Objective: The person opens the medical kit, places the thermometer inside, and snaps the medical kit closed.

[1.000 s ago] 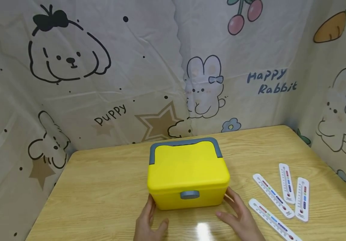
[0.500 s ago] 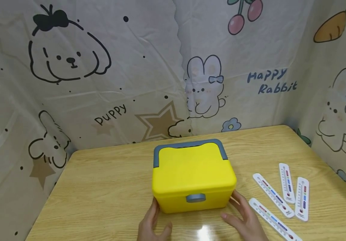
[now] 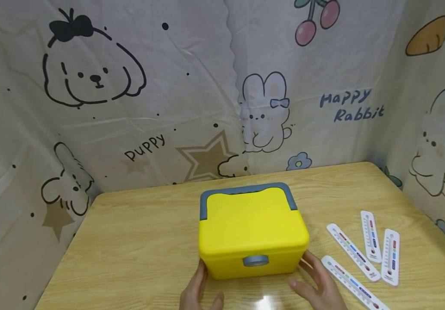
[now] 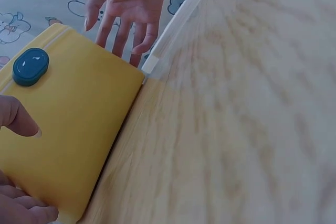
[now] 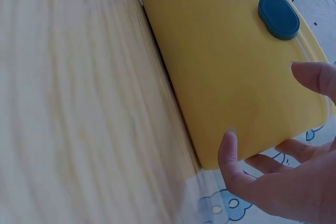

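Note:
A yellow lidded box [image 3: 253,228] with a blue-grey carry handle [image 3: 245,188] folded round its top and a round-ended latch [image 3: 256,261] on its front stands upright on the table, lid down. At its left side is my left hand [image 3: 195,292], fingers along the side wall and thumb off the front. My right hand [image 3: 321,286] lies against the opposite side, with its thumb also apart from the front. The right wrist view shows the right fingers [image 5: 239,174] loosely bent by the box's lower corner. Some left fingertips [image 4: 44,211] appear beside the box in the left wrist view.
Several white thermometer strips lie on the right of the wooden table [image 3: 137,241], one strip [image 3: 354,282] close to my right hand. A printed cloth [image 3: 191,86] hangs round the back and sides.
The box has slid to the right and a little toward me, both hands travelling with it. The thermometer strips stay where they were; the head view shifts slightly.

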{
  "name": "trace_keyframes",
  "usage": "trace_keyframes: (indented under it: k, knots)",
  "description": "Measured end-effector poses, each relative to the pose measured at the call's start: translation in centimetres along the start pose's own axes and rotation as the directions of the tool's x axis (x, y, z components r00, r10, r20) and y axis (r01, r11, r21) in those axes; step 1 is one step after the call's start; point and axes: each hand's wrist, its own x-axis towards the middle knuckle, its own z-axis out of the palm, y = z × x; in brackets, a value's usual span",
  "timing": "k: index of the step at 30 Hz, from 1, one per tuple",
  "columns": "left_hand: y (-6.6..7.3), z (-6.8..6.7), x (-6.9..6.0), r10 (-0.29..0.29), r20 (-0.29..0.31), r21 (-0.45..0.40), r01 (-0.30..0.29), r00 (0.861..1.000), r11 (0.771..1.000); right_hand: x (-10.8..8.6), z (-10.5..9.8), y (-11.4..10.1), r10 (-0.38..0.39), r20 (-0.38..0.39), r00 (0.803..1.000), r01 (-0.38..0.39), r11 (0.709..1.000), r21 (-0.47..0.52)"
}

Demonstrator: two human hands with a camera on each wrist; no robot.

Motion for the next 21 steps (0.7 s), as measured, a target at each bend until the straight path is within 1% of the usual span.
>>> trace_keyframes:
  k: [3, 5, 7, 9, 12, 15, 16, 18, 19, 21]
  knots:
    - [-0.1, 0.1, -0.2, 0.025, -0.009, 0.019, -0.024, 1.0, 1.0, -0.1, -0.2, 0.3, 0.038, -0.001, 0.999, -0.038, 0.999, -0.003]
    - [-0.2, 0.1, -0.3, 0.044, -0.013, 0.04, -0.043, 0.999, 0.998, -0.1, -0.2, 0.5, 0.043, -0.001, 0.999, -0.043, 0.999, 0.001]
    - [-0.3, 0.1, -0.4, 0.059, -0.017, 0.054, -0.058, 0.998, 0.997, -0.1, -0.3, 0.5, 0.041, 0.006, 0.999, -0.041, 0.999, -0.003]
    - [-0.3, 0.1, -0.4, 0.066, -0.018, 0.065, -0.065, 0.998, 0.996, 0.0, -0.6, 0.4, 0.023, 0.011, 1.0, -0.022, 0.999, -0.023]
    - [-0.3, -0.1, -0.4, 0.06, -0.007, 0.071, -0.059, 0.998, 0.996, 0.1, -1.5, -0.2, 0.031, 0.032, 0.999, -0.029, 0.997, -0.073]
    - [-0.3, -0.1, -0.3, 0.048, 0.018, 0.072, -0.049, 0.999, 0.996, 0.3, -2.8, -1.6, 0.045, 0.052, 0.998, -0.037, 0.99, -0.137]
    - [-0.4, -0.1, -0.2, 0.04, 0.026, 0.07, -0.042, 0.999, 0.997, 0.3, -3.2, -2.2, 0.035, 0.056, 0.998, -0.025, 0.986, -0.166]
    - [-0.6, -0.1, -0.2, 0.025, 0.033, 0.057, -0.027, 0.999, 0.998, 0.6, -3.7, -3.4, -0.028, 0.061, 0.998, 0.041, 0.973, -0.228]
    - [-0.8, -0.1, -0.3, 0.012, 0.031, 0.061, -0.014, 0.999, 0.998, 0.7, -3.9, -4.0, -0.074, 0.055, 0.996, 0.086, 0.959, -0.269]
    - [-1.2, -0.2, -0.3, 0.002, 0.027, 0.045, -0.004, 1.0, 0.999, 0.8, -4.0, -5.2, -0.194, 0.049, 0.98, 0.199, 0.919, -0.341]
